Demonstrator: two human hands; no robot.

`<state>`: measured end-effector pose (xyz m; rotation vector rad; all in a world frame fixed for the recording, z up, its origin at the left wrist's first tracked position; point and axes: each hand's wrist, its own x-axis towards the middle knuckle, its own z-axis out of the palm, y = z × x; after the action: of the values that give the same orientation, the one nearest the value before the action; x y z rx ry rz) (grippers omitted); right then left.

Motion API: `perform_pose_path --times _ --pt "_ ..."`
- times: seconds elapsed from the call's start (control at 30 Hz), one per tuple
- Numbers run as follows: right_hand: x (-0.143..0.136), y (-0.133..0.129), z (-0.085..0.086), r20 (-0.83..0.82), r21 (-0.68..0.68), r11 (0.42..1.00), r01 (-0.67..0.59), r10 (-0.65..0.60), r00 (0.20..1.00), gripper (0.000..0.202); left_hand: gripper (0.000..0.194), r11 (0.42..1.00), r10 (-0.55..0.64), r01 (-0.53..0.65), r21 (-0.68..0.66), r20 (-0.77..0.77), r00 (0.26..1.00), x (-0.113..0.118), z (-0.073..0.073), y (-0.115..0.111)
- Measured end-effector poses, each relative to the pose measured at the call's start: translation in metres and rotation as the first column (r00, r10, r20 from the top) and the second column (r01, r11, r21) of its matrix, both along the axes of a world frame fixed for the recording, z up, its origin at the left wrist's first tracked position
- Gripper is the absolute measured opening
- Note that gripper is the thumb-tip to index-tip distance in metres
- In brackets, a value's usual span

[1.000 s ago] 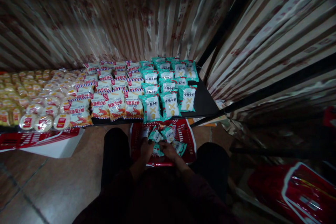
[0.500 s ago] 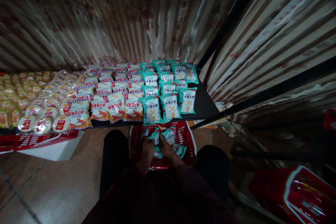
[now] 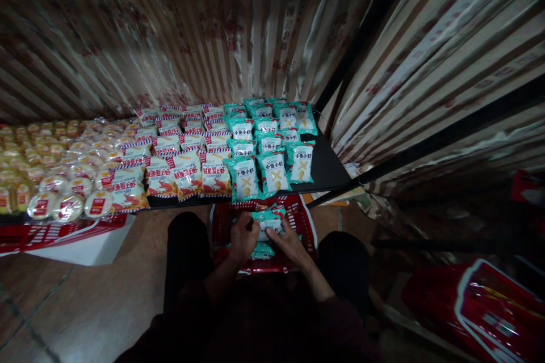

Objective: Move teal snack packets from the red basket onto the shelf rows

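Note:
My left hand (image 3: 243, 239) and my right hand (image 3: 290, 243) grip a teal-and-white snack bag (image 3: 269, 223) from both sides, above a red plastic basket (image 3: 309, 227) between my knees. Fingers of both hands are closed on its edges, and part of its print is covered. Below it, another teal snack bag (image 3: 262, 250) lies in the basket, partly hidden. Just beyond the basket, rows of upright teal snack bags (image 3: 274, 172) stand on a black shelf (image 3: 327, 167).
Left of the teal bags are red-white-blue snack bags (image 3: 187, 173), then wrapped round cakes (image 3: 70, 206). Black metal bars (image 3: 404, 153) slope along the right. A red basket with a white handle (image 3: 496, 309) sits at lower right. Striped curtains (image 3: 204, 28) hang behind the shelf.
Both hands have risen slightly out of the basket and now hold one teal bag between them, facing me. The view has shifted slightly.

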<state>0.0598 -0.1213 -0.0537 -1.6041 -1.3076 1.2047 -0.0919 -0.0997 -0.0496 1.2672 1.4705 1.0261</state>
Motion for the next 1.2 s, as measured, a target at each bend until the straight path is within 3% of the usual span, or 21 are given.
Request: perform_pose_path --times 0.07,0.13,0.23,0.33,0.5,0.67,0.87,1.0,1.2 --pt "0.001 -0.004 0.018 -0.098 -0.061 0.998 -0.03 0.024 0.995 0.054 0.012 0.997 0.071 -0.064 -0.052 0.143 0.987 0.003 0.014 0.002" --pt "0.0 -0.006 0.03 -0.094 -0.046 0.999 0.015 -0.019 0.995 0.055 0.016 0.989 0.12 -0.096 -0.112 0.232 0.965 0.004 0.028 0.003" --pt "-0.004 -0.005 0.043 -0.092 -0.019 0.99 0.137 -0.138 0.986 0.056 0.024 0.984 0.07 -0.019 -0.177 0.284 0.956 0.005 0.046 0.001" --pt "-0.008 -0.001 0.055 -0.12 -0.002 0.984 0.179 -0.178 0.977 0.058 0.034 0.978 -0.016 0.099 -0.183 0.406 0.914 0.005 0.061 -0.005" --pt "-0.013 0.007 0.076 -0.122 0.004 0.985 0.171 -0.17 0.978 0.059 0.046 0.985 -0.06 0.132 -0.107 0.505 0.861 0.006 0.073 -0.013" --pt "-0.018 0.01 0.095 -0.198 -0.013 0.992 0.122 -0.122 0.973 0.061 0.043 0.979 0.088 0.016 -0.204 0.49 0.867 0.003 0.077 -0.011" --pt "-0.021 0.005 0.095 -0.461 -0.074 0.997 -0.001 -0.033 0.887 0.067 0.046 0.972 0.131 -0.021 -0.234 0.467 0.875 -0.004 0.081 -0.006" --pt "-0.021 0.003 0.09 -0.498 -0.054 0.998 -0.013 -0.016 0.867 0.064 0.043 0.97 0.147 -0.042 -0.24 0.44 0.886 -0.006 0.085 -0.002" --pt "-0.024 0.001 0.088 -0.497 -0.021 0.999 0.025 -0.032 0.867 0.066 0.046 0.972 0.08 0.018 -0.233 0.406 0.91 -0.01 0.092 0.002"
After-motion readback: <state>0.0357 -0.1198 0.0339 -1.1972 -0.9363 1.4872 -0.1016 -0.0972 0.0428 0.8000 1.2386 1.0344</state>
